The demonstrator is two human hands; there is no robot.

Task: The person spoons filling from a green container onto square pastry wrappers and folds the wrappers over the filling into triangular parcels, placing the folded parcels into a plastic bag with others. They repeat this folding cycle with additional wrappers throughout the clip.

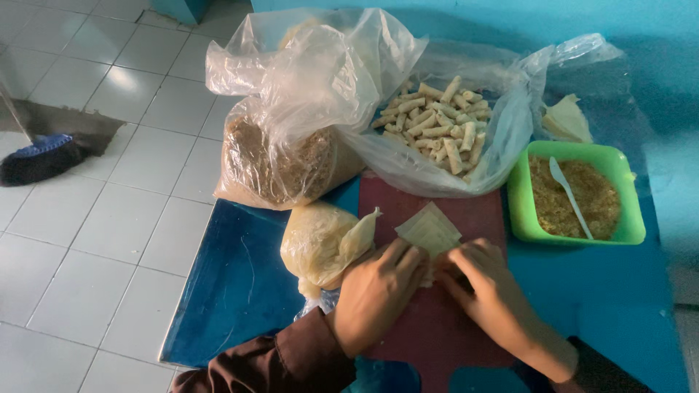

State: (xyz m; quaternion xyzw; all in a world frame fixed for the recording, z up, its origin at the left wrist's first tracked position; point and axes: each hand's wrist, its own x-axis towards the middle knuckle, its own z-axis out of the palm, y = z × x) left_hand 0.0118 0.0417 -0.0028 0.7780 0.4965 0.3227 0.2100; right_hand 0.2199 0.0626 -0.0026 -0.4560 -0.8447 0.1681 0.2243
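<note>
My left hand (378, 291) and my right hand (484, 287) are pressed together over a thin pale pastry wrapper (429, 229) lying on a dark red cutting board (466, 207). The fingers of both hands curl over the wrapper's near edge, and only its far corner shows. A clear bag holding a stack of wrappers (324, 244) lies just left of my left hand. Behind the board, an open plastic bag holds several small finished rolls (437, 124).
A green square tub of brown crumbly filling (575, 196) with a white spoon (569, 191) stands at the right. A large clear bag of brown crumbs (280, 156) sits at the back left. The blue table (233, 284) ends at the left above a white tiled floor, where a dark brush (40, 160) lies.
</note>
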